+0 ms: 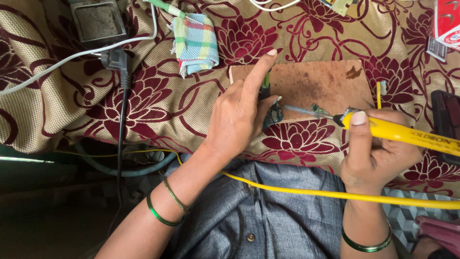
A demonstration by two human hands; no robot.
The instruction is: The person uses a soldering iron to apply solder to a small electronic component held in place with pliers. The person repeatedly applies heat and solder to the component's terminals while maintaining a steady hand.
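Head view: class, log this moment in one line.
left hand: holds small blue circuit board | right hand: grips yellow soldering iron | tip over brown wooden board

Work surface = cloth-covered table, beige w/ maroon flower print. Landmark: brown wooden board lying flat on cloth. Left of board: folded checked rag. Further left: black plug + white cable. Far upper left: metal sponge tray. Right of board: dark phone, red/white box.
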